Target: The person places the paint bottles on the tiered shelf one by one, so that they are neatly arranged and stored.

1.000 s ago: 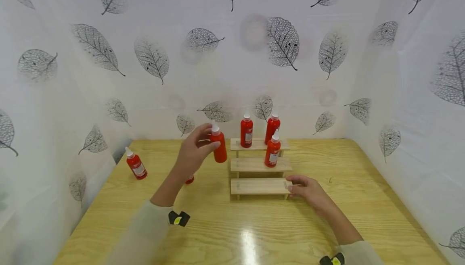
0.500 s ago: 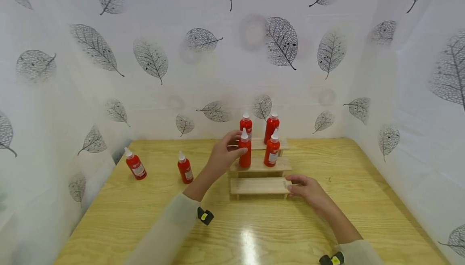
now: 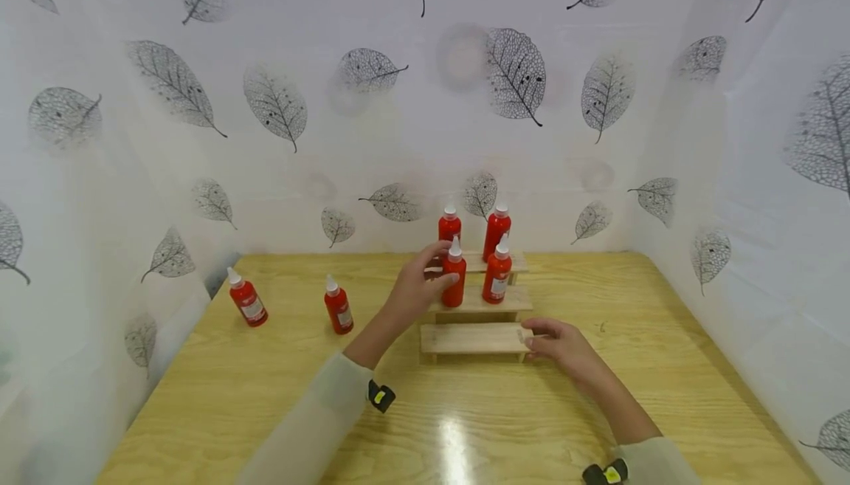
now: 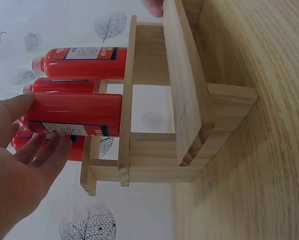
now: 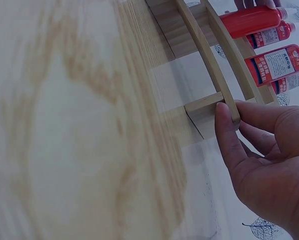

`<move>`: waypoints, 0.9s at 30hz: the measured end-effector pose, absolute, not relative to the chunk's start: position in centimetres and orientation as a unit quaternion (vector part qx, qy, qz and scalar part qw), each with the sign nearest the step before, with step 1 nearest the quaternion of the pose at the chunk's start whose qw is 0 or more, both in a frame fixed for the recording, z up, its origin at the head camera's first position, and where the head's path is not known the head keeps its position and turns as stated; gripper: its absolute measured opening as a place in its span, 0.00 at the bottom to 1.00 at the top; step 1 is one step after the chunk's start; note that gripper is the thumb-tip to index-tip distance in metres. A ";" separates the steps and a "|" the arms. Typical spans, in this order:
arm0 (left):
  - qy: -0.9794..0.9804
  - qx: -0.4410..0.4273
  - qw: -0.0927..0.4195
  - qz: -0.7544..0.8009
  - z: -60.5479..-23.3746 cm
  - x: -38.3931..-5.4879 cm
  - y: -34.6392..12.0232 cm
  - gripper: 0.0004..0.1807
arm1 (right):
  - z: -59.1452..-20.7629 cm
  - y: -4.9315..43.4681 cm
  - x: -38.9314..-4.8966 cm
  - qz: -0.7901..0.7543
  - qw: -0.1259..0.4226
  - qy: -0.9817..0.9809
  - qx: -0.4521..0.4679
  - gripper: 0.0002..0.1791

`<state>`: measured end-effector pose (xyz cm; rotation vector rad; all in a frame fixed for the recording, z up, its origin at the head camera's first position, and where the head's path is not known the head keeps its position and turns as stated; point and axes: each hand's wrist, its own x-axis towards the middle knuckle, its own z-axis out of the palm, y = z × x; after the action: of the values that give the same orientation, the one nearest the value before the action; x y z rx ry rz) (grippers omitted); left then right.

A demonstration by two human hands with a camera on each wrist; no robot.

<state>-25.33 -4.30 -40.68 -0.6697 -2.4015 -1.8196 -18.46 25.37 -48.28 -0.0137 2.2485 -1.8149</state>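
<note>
Middle shelf (image 3: 476, 303): second red bottle (image 3: 455, 293) arrived at left, seemingly seated, left hand (image 3: 415, 286) gripping; right hand (image 3: 563, 348) pinched near shelf (image 3: 473, 339).

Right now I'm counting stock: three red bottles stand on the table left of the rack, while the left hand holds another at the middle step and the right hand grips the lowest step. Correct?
Not three: the head view shows two red bottles on the table. The left hand does hold another red bottle at the middle step, and the right hand grips the lowest step.
</note>
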 end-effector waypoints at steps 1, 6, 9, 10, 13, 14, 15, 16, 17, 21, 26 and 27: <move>-0.779 -0.218 0.028 -0.587 -40.7 -25.3 -4.4 0.28 | -48.3 25.4 -18.5 -0.622 0.125 0.773 -0.005 0.27; -0.789 -0.218 0.048 -0.572 -40.5 -24.5 -5.8 0.30 | -48.4 25.3 -18.6 -0.621 0.126 0.774 -0.008 0.27; -0.799 -0.214 0.068 -0.558 -40.4 -23.6 -7.2 0.30 | -48.3 25.3 -18.6 -0.625 0.127 0.770 -0.008 0.27; -0.802 -0.214 0.076 -0.553 -40.4 -23.2 -7.8 0.29 | -48.3 25.3 -18.6 -0.627 0.129 0.768 -0.011 0.27; -0.807 -0.214 0.102 -0.541 -40.3 -22.1 -9.6 0.27 | -48.3 25.3 -18.6 -0.629 0.130 0.766 -0.015 0.28; -0.809 -0.211 0.110 -0.537 -40.3 -21.7 -10.2 0.26 | -48.3 25.3 -18.6 -0.630 0.129 0.766 -0.012 0.28; -0.812 -0.208 0.118 -0.532 -40.3 -21.3 -10.9 0.26 | -48.3 25.3 -18.6 -0.629 0.130 0.766 -0.010 0.28; -0.814 -0.204 0.123 -0.529 -40.3 -20.9 -11.6 0.26 | -48.3 25.3 -18.6 -0.629 0.129 0.767 -0.007 0.27; -0.819 -0.199 0.130 -0.523 -40.4 -20.5 -12.2 0.26 | -48.3 25.3 -18.6 -0.628 0.128 0.768 -0.006 0.27; -0.828 -0.174 0.156 -0.510 -40.7 -19.3 -15.0 0.26 | -48.4 25.4 -18.6 -0.625 0.128 0.770 -0.007 0.27; -0.830 -0.121 0.185 -0.511 -41.4 -18.4 -17.9 0.25 | -48.4 25.4 -18.5 -0.626 0.129 0.769 -0.010 0.27; -0.830 -0.111 0.191 -0.513 -41.6 -18.3 -18.5 0.25 | -48.4 25.4 -18.5 -0.627 0.129 0.768 -0.008 0.27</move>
<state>-18.34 -18.47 -41.57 -0.3114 -2.3298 -1.4405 -18.53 25.38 -48.38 -0.0226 2.2328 -1.8228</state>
